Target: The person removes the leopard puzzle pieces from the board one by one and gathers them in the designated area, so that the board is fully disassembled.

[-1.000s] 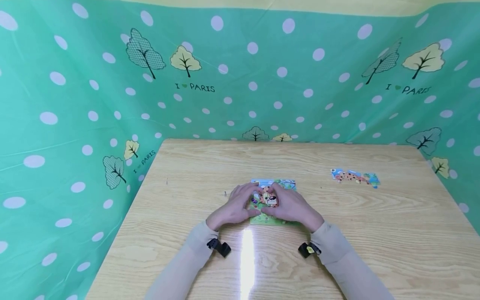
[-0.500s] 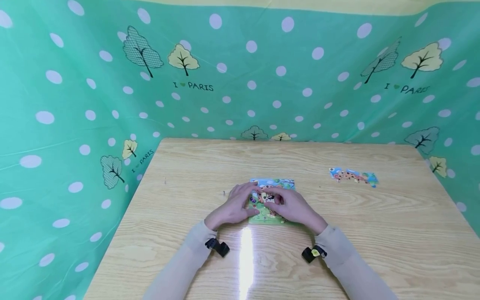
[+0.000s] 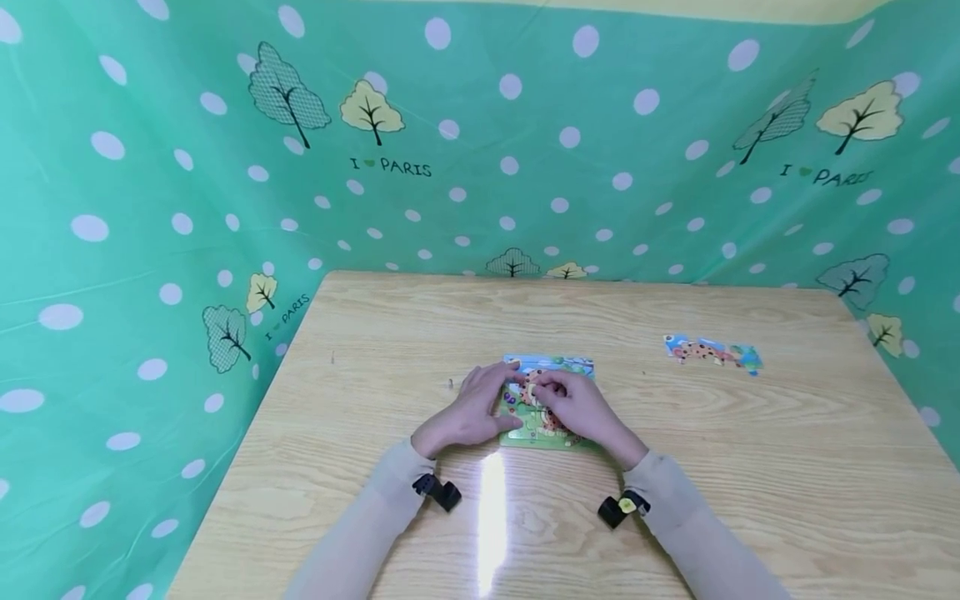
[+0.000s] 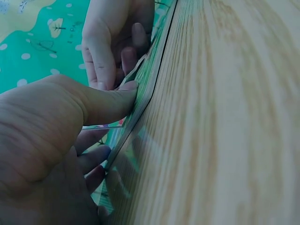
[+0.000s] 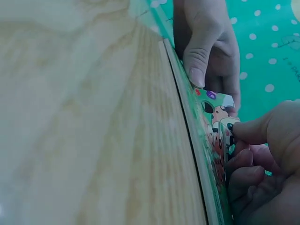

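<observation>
A jigsaw puzzle (image 3: 521, 442) with a spotted dog picture lies on a board on the wooden table, between my two hands. My left hand (image 3: 471, 412) curls along its left side, fingers at the upper part and thumb lower down. In the right wrist view, a piece with a purple flower (image 5: 211, 95) stands tilted up between the left thumb and fingers. My right hand (image 3: 588, 410) pinches a dog-face piece (image 5: 227, 123) between thumb and curled fingers, right beside the flower piece. The right fingers hide part of the dog's face in the head view.
A joined strip of puzzle pieces (image 3: 705, 352) lies at the right of the table (image 3: 750, 467). A small dark scrap (image 3: 451, 383) lies left of the puzzle. Green dotted cloth (image 3: 420, 208) hangs behind and at the sides.
My right hand has shifted from spread thumb and fingers around the dog's face to a pinch on it, uncovering the puzzle's lower right. My left hand has stayed nearly still.
</observation>
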`<move>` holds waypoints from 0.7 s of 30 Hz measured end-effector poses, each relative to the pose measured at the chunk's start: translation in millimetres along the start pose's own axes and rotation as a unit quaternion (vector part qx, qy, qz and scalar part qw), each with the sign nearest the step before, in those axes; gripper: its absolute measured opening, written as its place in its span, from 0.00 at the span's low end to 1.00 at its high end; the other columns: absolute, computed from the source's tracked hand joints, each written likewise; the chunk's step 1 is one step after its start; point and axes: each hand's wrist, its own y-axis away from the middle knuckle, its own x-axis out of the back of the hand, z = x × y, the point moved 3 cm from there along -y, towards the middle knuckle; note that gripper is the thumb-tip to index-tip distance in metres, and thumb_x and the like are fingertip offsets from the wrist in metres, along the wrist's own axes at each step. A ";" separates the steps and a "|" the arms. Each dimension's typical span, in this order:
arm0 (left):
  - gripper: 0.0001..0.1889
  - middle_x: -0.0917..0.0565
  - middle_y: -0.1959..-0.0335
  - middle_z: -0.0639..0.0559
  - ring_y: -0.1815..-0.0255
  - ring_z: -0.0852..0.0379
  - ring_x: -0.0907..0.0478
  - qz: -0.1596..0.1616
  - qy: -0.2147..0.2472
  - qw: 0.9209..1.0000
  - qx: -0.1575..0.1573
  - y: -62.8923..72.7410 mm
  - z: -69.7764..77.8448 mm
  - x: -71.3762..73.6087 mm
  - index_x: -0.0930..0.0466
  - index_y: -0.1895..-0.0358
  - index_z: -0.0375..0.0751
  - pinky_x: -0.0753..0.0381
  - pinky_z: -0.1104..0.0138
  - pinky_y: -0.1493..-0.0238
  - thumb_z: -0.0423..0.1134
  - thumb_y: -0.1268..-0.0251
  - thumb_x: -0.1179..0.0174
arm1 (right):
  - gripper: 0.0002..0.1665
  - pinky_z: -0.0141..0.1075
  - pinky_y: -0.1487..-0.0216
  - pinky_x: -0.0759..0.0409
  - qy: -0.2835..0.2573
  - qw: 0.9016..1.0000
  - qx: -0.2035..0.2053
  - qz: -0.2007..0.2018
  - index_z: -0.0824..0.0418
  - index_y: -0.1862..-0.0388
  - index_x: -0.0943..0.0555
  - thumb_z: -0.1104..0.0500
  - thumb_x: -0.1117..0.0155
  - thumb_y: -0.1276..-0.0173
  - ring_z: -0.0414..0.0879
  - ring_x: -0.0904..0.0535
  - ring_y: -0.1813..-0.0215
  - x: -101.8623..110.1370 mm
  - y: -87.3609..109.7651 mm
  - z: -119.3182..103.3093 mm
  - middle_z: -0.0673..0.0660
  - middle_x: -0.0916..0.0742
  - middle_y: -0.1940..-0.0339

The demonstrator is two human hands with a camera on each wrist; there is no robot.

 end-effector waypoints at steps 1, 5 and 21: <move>0.35 0.42 0.12 0.45 0.10 0.42 0.53 -0.003 -0.004 1.000 0.000 -0.1 0.2 -0.1 0.33 0.22 0.45 0.66 0.43 0.10 0.44 0.29 0.31 | 0.13 0.30 0.68 0.28 -0.003 1.000 -0.002 -0.002 0.64 0.49 0.12 0.59 0.39 0.19 0.42 0.26 0.70 0.3 -0.4 0.7 0.54 0.15 0.69; 0.35 0.43 0.12 0.46 0.10 0.42 0.54 -0.009 -0.012 1.000 -0.002 -0.4 0.9 0.2 0.33 0.22 0.45 0.67 0.43 0.11 0.45 0.29 0.31 | 0.15 0.31 0.65 0.26 -0.012 1.000 -0.019 -0.003 0.66 0.46 0.12 0.57 0.39 0.18 0.43 0.24 0.67 1.0 -1.3 1.2 0.56 0.13 0.65; 0.37 0.43 0.12 0.45 0.10 0.41 0.53 -0.006 -0.014 1.000 -0.001 0.6 2.9 1.3 0.34 0.20 0.44 0.66 0.42 0.11 0.45 0.29 0.31 | 0.18 0.35 0.55 0.21 0.015 0.996 -0.076 0.041 0.66 0.44 0.12 0.55 0.38 0.20 0.45 0.18 0.58 -3.5 -1.9 -4.5 0.59 0.08 0.54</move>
